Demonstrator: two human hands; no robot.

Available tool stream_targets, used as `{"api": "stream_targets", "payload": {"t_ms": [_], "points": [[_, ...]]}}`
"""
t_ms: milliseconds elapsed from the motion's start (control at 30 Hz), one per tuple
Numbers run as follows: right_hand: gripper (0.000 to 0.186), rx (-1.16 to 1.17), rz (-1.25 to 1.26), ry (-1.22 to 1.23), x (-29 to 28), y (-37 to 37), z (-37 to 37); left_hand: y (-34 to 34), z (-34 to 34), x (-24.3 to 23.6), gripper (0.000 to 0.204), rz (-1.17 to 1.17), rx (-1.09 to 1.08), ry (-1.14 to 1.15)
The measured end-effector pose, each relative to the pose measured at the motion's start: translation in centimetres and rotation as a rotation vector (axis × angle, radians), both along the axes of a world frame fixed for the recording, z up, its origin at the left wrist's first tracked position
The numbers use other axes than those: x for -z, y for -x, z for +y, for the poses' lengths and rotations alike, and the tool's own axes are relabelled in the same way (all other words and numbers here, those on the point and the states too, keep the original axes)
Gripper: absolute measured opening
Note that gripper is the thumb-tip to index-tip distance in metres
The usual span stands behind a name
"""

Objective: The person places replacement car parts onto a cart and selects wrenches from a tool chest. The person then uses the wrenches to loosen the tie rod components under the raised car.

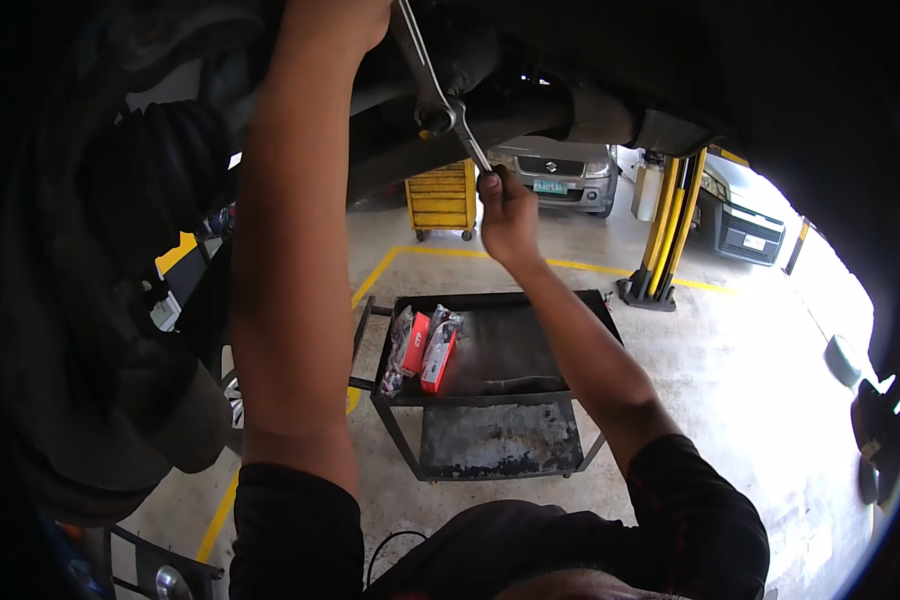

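Overhead, under the dark underside of a raised vehicle [610,60], my right hand [508,215] is closed round the lower end of a steel wrench [473,145]. The wrench's upper end meets a bolt joint [435,122] on a suspension arm. From that joint a long shiny steel bar [420,50] runs up past the top edge; whether it is part of the same wrench I cannot tell. My left hand [365,22] is raised beside this bar. Only its wrist and heel show, and its fingers are hidden beyond the top edge.
Below stands a black metal cart [515,340] with red boxes [438,360] and plastic bags on its top. Farther off are a yellow tool cabinet [440,200], a parked silver car [570,175] and a yellow lift post [670,230]. A dark rubber boot [175,150] hangs at left.
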State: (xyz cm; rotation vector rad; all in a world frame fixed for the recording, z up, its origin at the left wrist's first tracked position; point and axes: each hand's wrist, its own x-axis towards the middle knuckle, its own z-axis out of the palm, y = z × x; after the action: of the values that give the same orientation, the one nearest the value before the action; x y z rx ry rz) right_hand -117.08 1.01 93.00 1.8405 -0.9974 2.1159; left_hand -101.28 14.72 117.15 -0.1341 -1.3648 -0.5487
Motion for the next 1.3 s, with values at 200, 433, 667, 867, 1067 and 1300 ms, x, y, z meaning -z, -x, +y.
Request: {"api": "stream_targets", "payload": {"t_ms": [200, 433, 667, 867, 1067, 1300], "points": [[0.033, -0.118, 0.171, -0.312, -1.1, -1.5, -0.7, -0.5, 0.0, -0.2, 0.031, -0.039, -0.047, -0.042], [0.038, -0.070, 0.298, -0.271, -2.1, -0.9, 0.9, -0.2, -1.1, 0.1, 0.031, -0.102, -0.013, -0.007], [0.052, -0.198, 0.090, -0.249, -2.4, -1.1, -0.1, -0.2, -0.5, -0.3, 0.031, -0.073, -0.015, 0.045], [0.053, -0.079, 0.173, -0.267, -4.3, -1.8, 1.1, -0.1, 5.2, 1.2, 0.035, -0.278, -0.234, 0.111], [0.041, 0.071, 0.412, -0.326, -5.1, 0.0, 0.4, -2.6, 4.0, 9.2, 0.029, -0.711, -0.433, -0.137], [0.061, 0.005, 0.434, -0.210, -8.2, 0.9, 3.1, -5.6, -8.7, 39.1, 0.037, -1.772, -0.341, -0.557]]}}
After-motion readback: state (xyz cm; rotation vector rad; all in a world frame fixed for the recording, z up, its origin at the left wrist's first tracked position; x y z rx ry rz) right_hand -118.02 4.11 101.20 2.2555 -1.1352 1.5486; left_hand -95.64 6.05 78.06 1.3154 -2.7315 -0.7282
